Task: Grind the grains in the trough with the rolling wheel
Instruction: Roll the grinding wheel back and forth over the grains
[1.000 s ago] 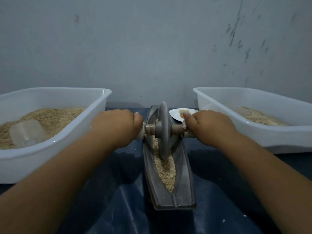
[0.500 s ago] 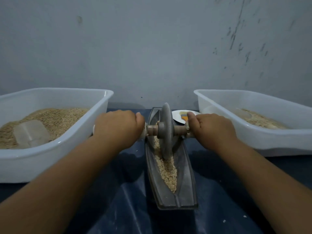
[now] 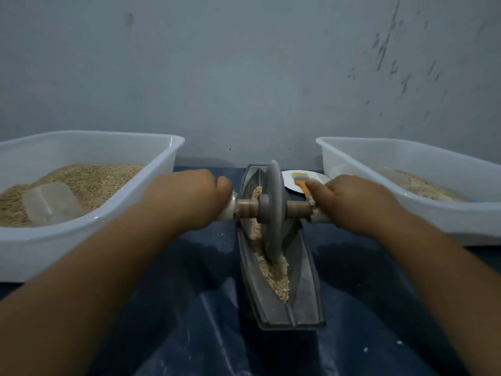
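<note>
Rolling wheel (image 3: 273, 213) upright in grain-filled trough (image 3: 307, 280), left hand (image 3: 187, 198) and right hand (image 3: 352, 202) fingers curled round its axle ends, grain tubs at nine and three o'clock.

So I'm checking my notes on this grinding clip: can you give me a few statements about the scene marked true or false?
1. Both the left hand and right hand grip the wheel's axle handles. True.
2. The grinding wheel lies flat beside the trough. False: it stands upright in the trough.
3. The left tub holds grain and a clear scoop. True.
4. The trough is empty. False: crushed grains lie in it.
</note>
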{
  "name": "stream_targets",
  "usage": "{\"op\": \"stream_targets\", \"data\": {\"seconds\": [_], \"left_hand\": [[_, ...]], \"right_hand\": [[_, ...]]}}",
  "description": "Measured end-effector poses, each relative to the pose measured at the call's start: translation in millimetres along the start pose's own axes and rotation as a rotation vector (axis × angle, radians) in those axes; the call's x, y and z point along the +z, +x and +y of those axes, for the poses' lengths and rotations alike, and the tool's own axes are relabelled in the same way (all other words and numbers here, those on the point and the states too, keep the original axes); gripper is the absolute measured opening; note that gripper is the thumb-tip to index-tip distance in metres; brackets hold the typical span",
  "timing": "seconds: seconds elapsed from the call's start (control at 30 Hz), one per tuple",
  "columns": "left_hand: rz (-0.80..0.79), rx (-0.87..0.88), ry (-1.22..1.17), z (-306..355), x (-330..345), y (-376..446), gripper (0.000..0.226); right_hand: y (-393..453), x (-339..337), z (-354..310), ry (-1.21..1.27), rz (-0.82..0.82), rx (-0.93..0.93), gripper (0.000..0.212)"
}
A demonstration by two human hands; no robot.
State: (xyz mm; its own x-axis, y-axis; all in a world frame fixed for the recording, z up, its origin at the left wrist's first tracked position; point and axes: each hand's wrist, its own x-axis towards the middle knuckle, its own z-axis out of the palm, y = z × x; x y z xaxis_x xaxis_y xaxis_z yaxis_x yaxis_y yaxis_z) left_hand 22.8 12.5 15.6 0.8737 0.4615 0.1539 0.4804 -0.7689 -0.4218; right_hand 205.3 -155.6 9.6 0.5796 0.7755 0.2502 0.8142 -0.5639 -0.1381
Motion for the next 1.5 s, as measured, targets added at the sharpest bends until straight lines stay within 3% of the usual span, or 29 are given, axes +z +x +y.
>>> {"op": "stream_targets", "data": {"seconds": [0.07, 0.13, 0.2, 0.27, 0.37, 0.43, 0.5, 0.53, 0.6, 0.67, 0.77, 0.87, 0.97, 1.07, 1.1, 1.2, 1.3, 1.4, 1.5], "left_hand": [[0.103, -0.029, 0.174, 6.5, 8.0, 0.2, 0.055], [0.087, -0.030, 0.125, 4.0, 8.4, 4.5, 0.056], [0.031, -0.055, -0.229, 0.6, 3.8, 5.7, 0.037], [-0.152, -0.116, -0.551, -7.3, -0.1, 5.9, 0.018], [-0.326, -0.133, -0.819, -11.9, -9.0, -1.3, 0.045], [-0.279, -0.089, -0.682, -9.3, -9.6, -1.9, 0.036], [-0.110, -0.004, -0.237, -5.2, -5.8, -3.5, 0.015], [0.018, 0.017, -0.043, -0.4, -2.1, -3.3, 0.026], [0.162, -0.015, 0.080, 7.6, 3.4, -3.0, 0.050], [0.160, -0.049, -0.003, 8.5, 1.0, -1.2, 0.049], [-0.025, -0.162, -0.496, 0.1, -1.0, 3.7, 0.026], [-0.285, -0.199, -0.823, -5.0, -13.2, -5.5, 0.052], [-0.289, -0.178, -0.794, -4.8, -14.8, -6.9, 0.051], [-0.084, -0.066, -0.334, 0.8, -9.3, -4.7, 0.016], [0.019, -0.054, -0.203, 5.3, -5.6, -4.9, 0.022], [0.087, -0.124, -0.304, 9.0, -4.7, -6.6, 0.032], [-0.038, -0.230, -0.618, 5.9, -5.4, -2.8, 0.019], [-0.242, -0.230, -0.821, 0.3, -18.3, -9.4, 0.052], [-0.260, -0.196, -0.791, -1.0, -17.0, -7.8, 0.054]], "right_hand": [[2.7, 12.1, -1.8, -0.033, 0.235, -0.018, 0.053], [6.5, 14.2, -1.2, -0.015, 0.254, -0.043, 0.053], [8.5, 4.9, 1.7, 0.035, 0.071, -0.011, 0.054], [3.9, -10.4, 4.2, 0.125, -0.177, 0.045, 0.056], [-8.7, -26.6, 4.4, 0.269, -0.433, 0.131, 0.066], [-10.0, -25.9, 5.0, 0.261, -0.416, 0.137, 0.068], [-6.6, -14.6, 2.2, 0.221, -0.263, 0.115, 0.065], [-3.4, -7.6, 1.7, 0.171, -0.148, 0.096, 0.062], [-0.5, 3.9, -1.1, 0.036, 0.043, 0.058, 0.055], [0.7, 5.7, -2.6, -0.007, 0.076, 0.028, 0.050], [-0.3, -9.1, 1.7, 0.135, -0.163, 0.072, 0.048], [-9.2, -26.7, 4.0, 0.254, -0.395, 0.151, 0.069], [-11.9, -27.9, 4.1, 0.267, -0.428, 0.146, 0.068], [-8.7, -15.0, -2.0, 0.180, -0.224, 0.108, 0.062], [-6.6, -8.9, -2.4, 0.079, -0.119, 0.070, 0.058], [-5.7, -3.0, -2.9, 0.013, 0.029, 0.027, 0.050], [-8.5, -15.9, 1.3, 0.153, -0.168, 0.073, 0.054], [-14.3, -31.2, 3.7, 0.236, -0.364, 0.129, 0.069], [-13.3, -31.5, 3.8, 0.205, -0.395, 0.115, 0.067]]}}
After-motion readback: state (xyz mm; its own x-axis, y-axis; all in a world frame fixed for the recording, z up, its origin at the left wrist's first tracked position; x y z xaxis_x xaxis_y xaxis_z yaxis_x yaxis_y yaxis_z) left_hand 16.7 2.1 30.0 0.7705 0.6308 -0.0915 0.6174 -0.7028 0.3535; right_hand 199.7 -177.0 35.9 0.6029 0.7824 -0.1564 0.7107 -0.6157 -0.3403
